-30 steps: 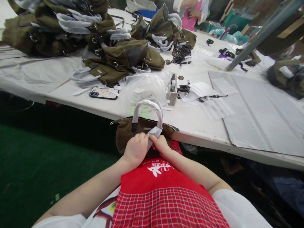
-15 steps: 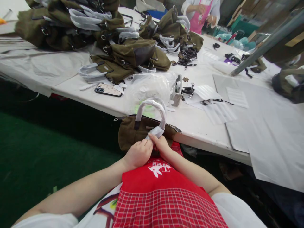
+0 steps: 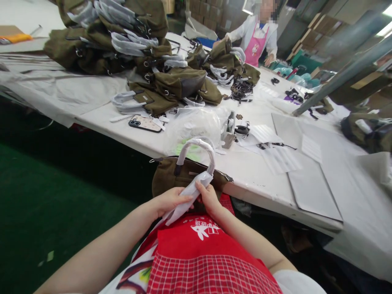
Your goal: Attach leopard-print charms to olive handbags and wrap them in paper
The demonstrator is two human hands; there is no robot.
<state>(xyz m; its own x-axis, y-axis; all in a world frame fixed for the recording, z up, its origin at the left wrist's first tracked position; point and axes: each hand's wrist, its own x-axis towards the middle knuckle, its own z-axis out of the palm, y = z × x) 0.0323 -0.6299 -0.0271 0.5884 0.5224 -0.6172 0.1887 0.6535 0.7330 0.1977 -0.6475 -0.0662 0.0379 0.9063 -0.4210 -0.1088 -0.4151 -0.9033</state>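
An olive-green bag (image 3: 165,178) with a zipped top rests against the table's front edge, close to my apron. Its arched handle (image 3: 199,143) is wrapped in white material. A white wrapping strip (image 3: 188,196) runs down slantwise from the handle's right base, its lower end loose over the apron. My left hand (image 3: 173,200) holds the strip between thumb and fingers on its left side. Higher up, near the handle's base, my right hand (image 3: 208,197) pinches the strip with the thumb on top. The fingertips beneath the strip are partly hidden.
On the white table (image 3: 254,175) lie piled olive bags (image 3: 180,83), a phone (image 3: 145,123), a clear plastic bag (image 3: 192,124), black straps (image 3: 241,130) and white sheets (image 3: 280,157). A person in a pink apron (image 3: 255,45) stands beyond; a metal pole (image 3: 333,77) slants at right.
My left hand has moved down and left along the strip, and more of the strip now shows. The view has tilted up; the person behind the table has an arm stretched toward the bags.
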